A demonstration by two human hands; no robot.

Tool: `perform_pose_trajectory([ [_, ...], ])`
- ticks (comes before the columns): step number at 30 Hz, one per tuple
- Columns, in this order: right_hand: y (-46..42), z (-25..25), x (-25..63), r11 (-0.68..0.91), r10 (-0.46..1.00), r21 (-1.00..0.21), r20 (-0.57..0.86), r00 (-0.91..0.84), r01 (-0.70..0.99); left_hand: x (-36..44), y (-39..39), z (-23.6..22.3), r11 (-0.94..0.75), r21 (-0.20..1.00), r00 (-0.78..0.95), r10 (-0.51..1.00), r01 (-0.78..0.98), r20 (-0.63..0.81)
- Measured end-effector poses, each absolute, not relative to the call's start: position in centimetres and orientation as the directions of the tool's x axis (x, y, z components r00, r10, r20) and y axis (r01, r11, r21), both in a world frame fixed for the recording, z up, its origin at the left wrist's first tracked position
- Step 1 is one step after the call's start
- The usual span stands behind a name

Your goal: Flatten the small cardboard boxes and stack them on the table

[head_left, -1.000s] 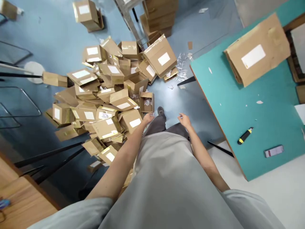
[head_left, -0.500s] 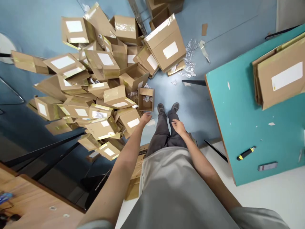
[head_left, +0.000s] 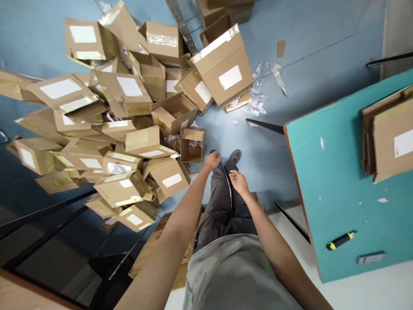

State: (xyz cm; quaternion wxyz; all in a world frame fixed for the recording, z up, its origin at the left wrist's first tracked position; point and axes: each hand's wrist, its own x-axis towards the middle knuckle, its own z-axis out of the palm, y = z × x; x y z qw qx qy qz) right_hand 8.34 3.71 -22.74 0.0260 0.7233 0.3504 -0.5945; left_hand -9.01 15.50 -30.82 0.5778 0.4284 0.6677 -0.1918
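My left hand hangs in front of my lower legs, fingers loosely bent and slightly apart, nothing seen in it. Close by on its right, my right hand hovers over my knee; its fingers are half curled and no object shows in them. The nearest thing to my left hand is a small open carton on the floor with crumpled wrapping inside. Beside that carton lies a flap-open box with a white label.
A heap of opened cardboard boxes spreads over the left floor. Clear plastic wrap lies ahead. The green table on my right bears flattened cardboard, a utility knife and a grey, flat object.
My left hand has moved right, away from the boxes and closer to my right hand. The view has shifted, with the box heap sliding left and the table sliding lower.
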Motion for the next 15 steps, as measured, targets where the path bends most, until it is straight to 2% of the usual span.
perform_pose_trajectory([
  [6, 2.9, -23.4, 8.5, -0.751, 0.493, -0.420, -0.870, 0.011, 0.509, -10.5, 16.5, -31.1, 0.616, 0.238, -0.012, 0.372, 0.751, -0.928],
  [15, 1.5, -22.3, 7.8, -0.727, 0.445, -0.387, -0.895, -0.039, 0.567, -22.0, 16.4, -28.9, 0.757, 0.174, -0.244, 0.406, 0.630, -0.881],
])
